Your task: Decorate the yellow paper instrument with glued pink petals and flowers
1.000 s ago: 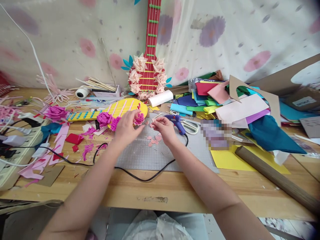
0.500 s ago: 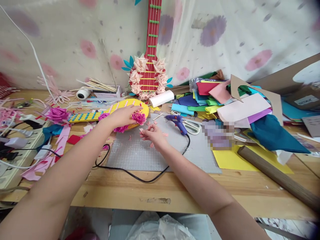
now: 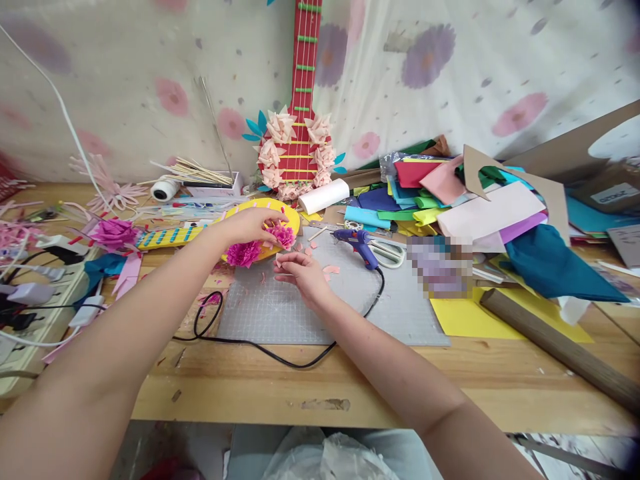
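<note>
A yellow craft guitar (image 3: 173, 237) with blue frets and bright pink paper flowers (image 3: 243, 253) lies at the left end of the cutting mat (image 3: 280, 327). My left hand (image 3: 255, 225) rests over its round body, fingers curled down beside the upper flower. Just right of the body, my right hand (image 3: 303, 275) pinches a small pale pink paper petal between thumb and fingertips. Cut pink petal scraps (image 3: 331, 271) are scattered on the mat by that hand. A blue hot glue gun (image 3: 361, 248) lies to the right, its black cord looping below my right wrist.
White-handled scissors (image 3: 389, 255) lie beside the glue gun. A red craft guitar (image 3: 299, 148) with pale flowers leans at the back. Coloured felt sheets (image 3: 495, 217) pile up on the right, near a brown roll (image 3: 545, 347). A power strip (image 3: 47, 313) with plugs is at left.
My right hand has shifted slightly left with the petal, closer to the flowers. My left hand stays on the yellow guitar, and more of the lower pink flower shows under it.
</note>
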`<state>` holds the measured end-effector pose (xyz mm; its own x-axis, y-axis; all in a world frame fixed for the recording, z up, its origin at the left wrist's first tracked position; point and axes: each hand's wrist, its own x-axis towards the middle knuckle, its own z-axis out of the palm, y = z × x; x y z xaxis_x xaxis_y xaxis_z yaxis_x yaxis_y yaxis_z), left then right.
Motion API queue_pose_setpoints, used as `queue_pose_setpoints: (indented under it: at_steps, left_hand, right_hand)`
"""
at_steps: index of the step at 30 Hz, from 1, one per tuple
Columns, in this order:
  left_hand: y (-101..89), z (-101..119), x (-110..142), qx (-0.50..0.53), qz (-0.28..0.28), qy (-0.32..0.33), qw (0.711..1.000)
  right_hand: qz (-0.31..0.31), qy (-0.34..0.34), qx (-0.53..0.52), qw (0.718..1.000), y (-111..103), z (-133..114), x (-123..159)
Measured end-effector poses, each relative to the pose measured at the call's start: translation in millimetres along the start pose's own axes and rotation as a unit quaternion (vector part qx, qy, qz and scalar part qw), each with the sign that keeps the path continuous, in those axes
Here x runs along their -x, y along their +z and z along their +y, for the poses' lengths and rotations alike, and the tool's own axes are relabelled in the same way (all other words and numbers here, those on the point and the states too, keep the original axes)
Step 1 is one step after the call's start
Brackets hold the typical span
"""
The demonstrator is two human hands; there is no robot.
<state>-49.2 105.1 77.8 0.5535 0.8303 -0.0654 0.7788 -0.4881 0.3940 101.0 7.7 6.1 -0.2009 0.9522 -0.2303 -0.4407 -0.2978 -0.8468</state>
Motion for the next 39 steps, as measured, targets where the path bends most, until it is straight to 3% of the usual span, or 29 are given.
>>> queue_pose_setpoints:
  at_steps: [9, 17, 28, 34, 37, 39]
  left_hand:
    - [-1.9, 5.2, 3.4, 0.043, 0.005, -0.018, 0.999]
    - [0.8, 5.9, 5.3, 0.066, 0.013, -0.019, 0.998]
    - [5.9, -1.2, 6.1, -0.027, 0.016, 0.029, 0.999]
    - [5.2, 3.9, 19.9, -0.026, 0.117, 0.03, 0.992]
    - [11.6, 15.8, 40.4, 0.053, 0.254, -0.046, 0.965]
    - [25.8, 28.0, 55.7, 0.144, 0.353, -0.113, 0.917]
  right_hand:
    - [-0.011, -0.01, 0.001, 1.0, 8.2, 9.5, -1.8]
    - [-0.022, 0.023, -0.03, 0.999, 6.4, 1.3, -4.6]
    - [-0.077, 0.092, -0.045, 0.992, -1.3, -13.6, -6.5]
    - [-0.144, 0.077, 0.012, 0.986, -7.4, -15.3, 1.3]
    - [-0.157, 0.045, 0.028, 0.986, -12.0, -16.4, 4.8]
    - [-0.152, 0.019, 0.037, 0.987, -15.1, -18.1, 5.8]
